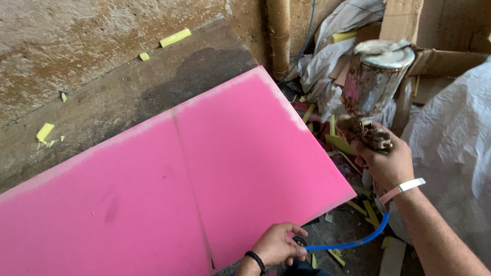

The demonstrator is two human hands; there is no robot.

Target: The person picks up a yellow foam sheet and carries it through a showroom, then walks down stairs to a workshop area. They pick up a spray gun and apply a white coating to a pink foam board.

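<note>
A large pink foam sheet (144,208) lies across a wooden workbench (133,89). My right hand (387,163) is raised past the sheet's right edge and grips a spray gun (370,129) crusted with dried glue, its metal cup (378,74) on top. A blue hose (352,243) runs from under that hand toward my left hand (277,244). My left hand, with a dark band on the wrist, sits at the sheet's near edge and closes on the hose near a small dark fitting.
Yellow foam offcuts (174,38) lie scattered on the bench and on the floor to the right. Cardboard boxes (444,17) and crumpled white sheeting (481,151) fill the right side. A vertical pipe (279,20) runs down the wall behind the bench.
</note>
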